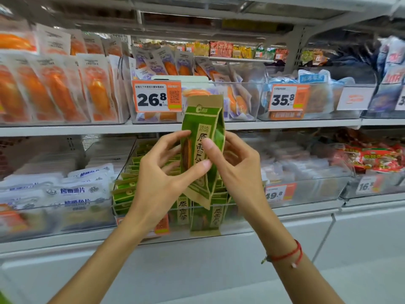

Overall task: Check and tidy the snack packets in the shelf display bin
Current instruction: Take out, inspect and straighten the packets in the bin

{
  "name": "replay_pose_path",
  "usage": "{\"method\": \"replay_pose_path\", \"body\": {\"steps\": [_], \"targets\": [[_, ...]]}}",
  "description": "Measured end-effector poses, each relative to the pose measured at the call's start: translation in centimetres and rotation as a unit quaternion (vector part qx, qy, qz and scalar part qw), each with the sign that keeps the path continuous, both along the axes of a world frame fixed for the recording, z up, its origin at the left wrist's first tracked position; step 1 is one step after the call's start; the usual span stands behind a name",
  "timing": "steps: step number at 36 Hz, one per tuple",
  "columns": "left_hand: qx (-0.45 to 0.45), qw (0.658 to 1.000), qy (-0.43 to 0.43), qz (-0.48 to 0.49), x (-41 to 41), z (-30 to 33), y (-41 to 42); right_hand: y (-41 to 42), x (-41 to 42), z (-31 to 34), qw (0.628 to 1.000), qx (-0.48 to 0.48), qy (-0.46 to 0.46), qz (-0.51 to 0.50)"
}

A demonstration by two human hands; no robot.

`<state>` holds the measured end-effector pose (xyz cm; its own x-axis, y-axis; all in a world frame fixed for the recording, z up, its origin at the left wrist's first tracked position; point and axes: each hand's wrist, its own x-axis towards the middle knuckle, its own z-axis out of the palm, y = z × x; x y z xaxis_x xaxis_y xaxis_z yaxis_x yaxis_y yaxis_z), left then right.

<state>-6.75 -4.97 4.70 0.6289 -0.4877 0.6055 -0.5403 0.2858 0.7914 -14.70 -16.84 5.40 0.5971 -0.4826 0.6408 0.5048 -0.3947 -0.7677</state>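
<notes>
A green and brown snack packet (pixel 202 126) is held upright in front of the shelves. My left hand (pixel 162 181) grips its left edge, thumb pressed on the front. My right hand (pixel 236 167) pinches its right edge, thumb across the printed face. Directly below and behind it stands the clear display bin (pixel 225 231) on the lower shelf, holding several matching green packets (pixel 129 187) in rows; two of them stand against its front wall. The packet's bottom corner hangs just above the bin's front rim.
White fish-snack packets (pixel 72 191) fill the bin to the left. A bin with a 49.8 price tag (pixel 278 193) sits to the right, then red packets (pixel 377 159). The upper shelf (pixel 65 129) carries orange packets and price tags 26.8 (pixel 156 96) and 35.8.
</notes>
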Motion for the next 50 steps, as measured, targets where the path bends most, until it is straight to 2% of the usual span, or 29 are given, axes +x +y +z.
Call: {"method": "replay_pose_path", "body": {"steps": [6, 13, 18, 23, 28, 32, 36, 43, 47, 50], "targets": [[0.001, 1.000, 0.009, -0.015, -0.8, -1.8, 1.8, 0.9, -1.9, -1.8, 0.998, 0.011, 0.044, 0.051], [0.001, 0.996, 0.086, -0.025, -2.0, -7.0, 2.2, 1.9, -2.2, -6.2, 0.996, 0.004, 0.085, 0.015], [-0.007, 0.987, 0.150, -0.048, -2.8, -8.8, 1.6, 1.9, -2.1, -7.1, 0.997, -0.018, 0.072, -0.025], [0.072, 0.979, 0.173, -0.083, -3.2, -9.1, 1.1, 0.8, -2.2, -7.8, 0.992, 0.000, 0.069, -0.102], [0.112, 0.972, 0.203, -0.023, -4.2, -9.2, 0.9, 0.3, -2.8, -8.5, 0.989, -0.005, 0.088, -0.115], [0.141, 0.969, 0.202, 0.010, -3.4, -9.6, 1.3, 1.2, -3.4, -8.7, 0.994, 0.003, 0.087, -0.065], [0.147, 0.970, 0.192, -0.010, -3.1, -9.6, 1.8, 1.6, -3.7, -8.5, 0.995, 0.009, 0.086, -0.050], [0.141, 0.972, 0.184, -0.026, -3.0, -9.4, 2.8, 2.2, -3.8, -8.4, 0.989, 0.094, 0.112, 0.011], [0.094, 0.983, 0.160, 0.009, -3.0, -9.4, 3.5, 2.4, -3.8, -8.2, 0.993, 0.044, 0.106, 0.036], [0.030, 0.982, 0.185, 0.027, -3.1, -9.0, 3.8, 2.4, -3.9, -8.2, 0.988, -0.006, 0.125, 0.090]]}}
